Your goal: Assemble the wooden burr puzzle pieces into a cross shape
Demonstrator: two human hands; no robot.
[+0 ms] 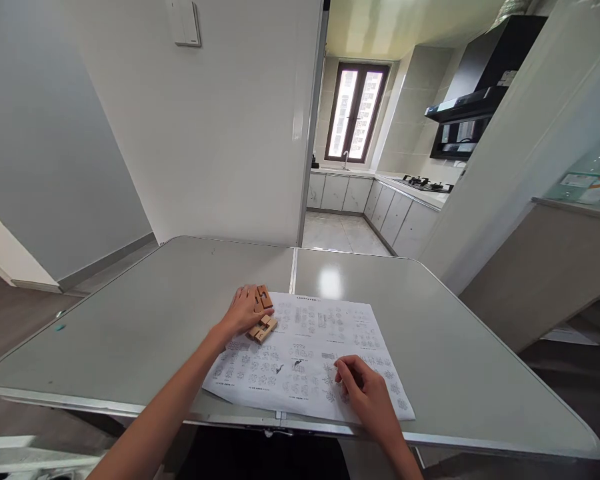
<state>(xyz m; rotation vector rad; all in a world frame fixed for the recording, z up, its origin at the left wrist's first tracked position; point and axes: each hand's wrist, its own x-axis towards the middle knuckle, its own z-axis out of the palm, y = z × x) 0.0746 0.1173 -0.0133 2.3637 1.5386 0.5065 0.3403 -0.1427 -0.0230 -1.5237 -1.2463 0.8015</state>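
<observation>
A printed sheet covered with small diagrams lies on the grey table in front of me. At its upper left corner sit wooden puzzle blocks, notched and light brown. My left hand rests on these blocks with fingers curled over them. My right hand lies on the lower right part of the sheet, fingers curled, fingertips touching the paper; nothing shows in it.
The table has a seam down the middle and a metal rim. A white wall with a light switch stands behind it. To the right a doorway opens onto a kitchen with cabinets, a window and a range hood.
</observation>
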